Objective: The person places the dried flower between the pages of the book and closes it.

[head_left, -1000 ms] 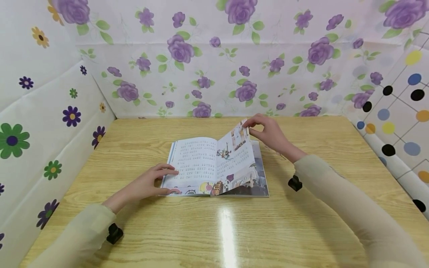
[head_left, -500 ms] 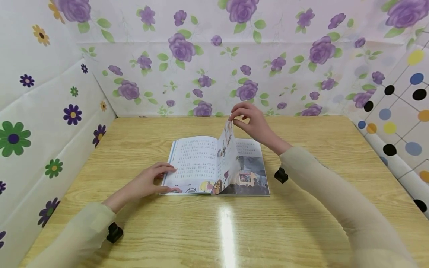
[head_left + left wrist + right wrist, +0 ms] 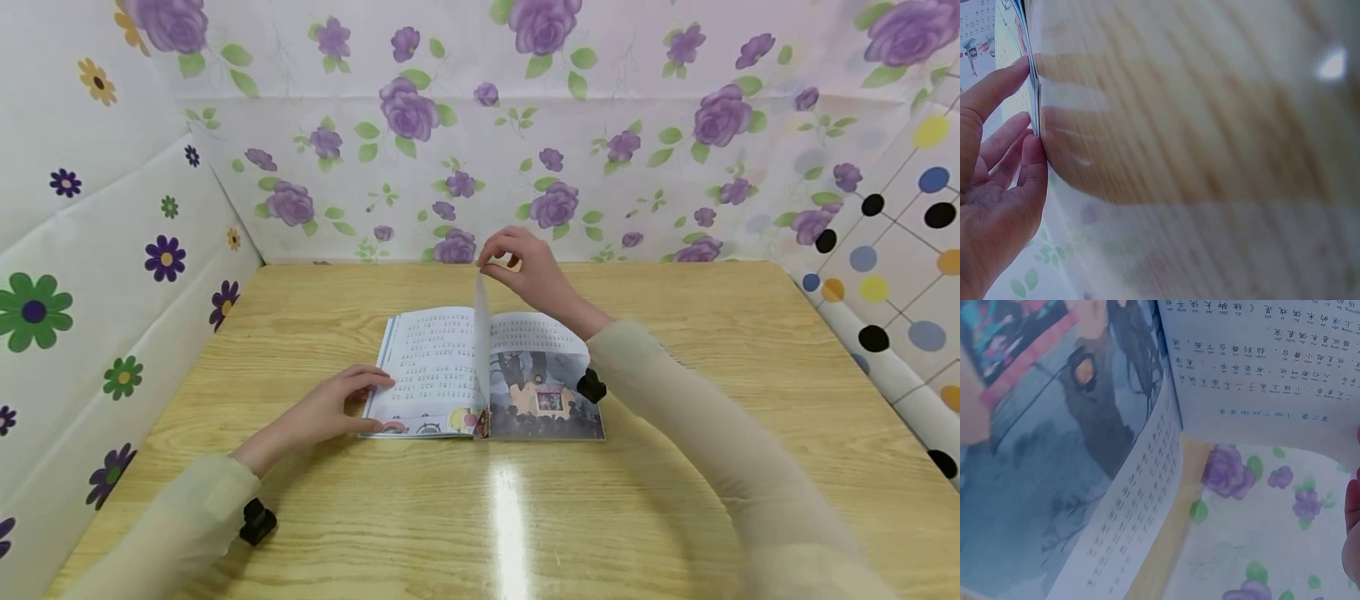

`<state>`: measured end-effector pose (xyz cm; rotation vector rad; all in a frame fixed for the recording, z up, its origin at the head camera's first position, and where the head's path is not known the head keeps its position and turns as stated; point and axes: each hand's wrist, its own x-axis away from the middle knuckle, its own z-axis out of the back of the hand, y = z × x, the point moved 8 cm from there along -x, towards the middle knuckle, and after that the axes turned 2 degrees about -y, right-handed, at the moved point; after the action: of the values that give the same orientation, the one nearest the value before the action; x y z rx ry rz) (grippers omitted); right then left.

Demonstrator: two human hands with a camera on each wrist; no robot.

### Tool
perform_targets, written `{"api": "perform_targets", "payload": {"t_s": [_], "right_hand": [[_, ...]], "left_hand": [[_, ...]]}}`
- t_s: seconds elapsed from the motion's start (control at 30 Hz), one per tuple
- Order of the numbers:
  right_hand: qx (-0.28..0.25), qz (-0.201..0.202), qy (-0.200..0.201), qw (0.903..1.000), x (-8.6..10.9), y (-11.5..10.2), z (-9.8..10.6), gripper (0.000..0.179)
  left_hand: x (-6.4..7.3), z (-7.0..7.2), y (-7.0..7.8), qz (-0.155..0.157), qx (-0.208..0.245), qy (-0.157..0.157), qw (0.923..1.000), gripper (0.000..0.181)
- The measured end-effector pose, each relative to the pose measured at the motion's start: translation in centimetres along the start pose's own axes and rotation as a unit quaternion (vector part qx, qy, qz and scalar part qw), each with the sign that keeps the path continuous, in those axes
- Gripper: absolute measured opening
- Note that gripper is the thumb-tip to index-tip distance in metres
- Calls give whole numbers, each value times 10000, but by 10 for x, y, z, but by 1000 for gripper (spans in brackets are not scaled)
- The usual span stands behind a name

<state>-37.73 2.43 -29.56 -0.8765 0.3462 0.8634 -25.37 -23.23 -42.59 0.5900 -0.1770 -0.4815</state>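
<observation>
An open book (image 3: 435, 358) lies on the table, with lines of small printed text on the left and a dark illustrated picture on the right. One page (image 3: 482, 342) stands nearly upright at the spine. Its top corner is pinched between the thumb and fingers of my right hand (image 3: 528, 267). The right wrist view shows the text on that raised page (image 3: 1272, 375), my hand only partly in frame at the right edge. My left hand (image 3: 330, 408) rests at the book's left side, relaxed fingertips touching the left page and its edge, seen close in the left wrist view.
The wooden table (image 3: 360, 517) reaches a purple-flowered cloth wall (image 3: 480, 167) at the back. Patterned side walls close it in, flowered on the left and dotted (image 3: 892, 275) on the right. A bright reflection lies before the book.
My right hand has moved left, lifting the page from a slant on the right to upright at the spine. The picture beneath is uncovered. My left hand stays in place.
</observation>
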Motion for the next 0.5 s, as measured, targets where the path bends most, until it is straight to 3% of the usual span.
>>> {"api": "perform_targets", "payload": {"t_s": [0.17, 0.5], "right_hand": [[-65, -89, -194, 9998, -11, -2, -16, 5], [-254, -201, -1138, 9930, -36, -9, -54, 6]], "left_hand": [[0, -1, -2, 7, 36, -18, 10000, 57], [3, 1, 5, -229, 173, -56, 9996, 56]]}}
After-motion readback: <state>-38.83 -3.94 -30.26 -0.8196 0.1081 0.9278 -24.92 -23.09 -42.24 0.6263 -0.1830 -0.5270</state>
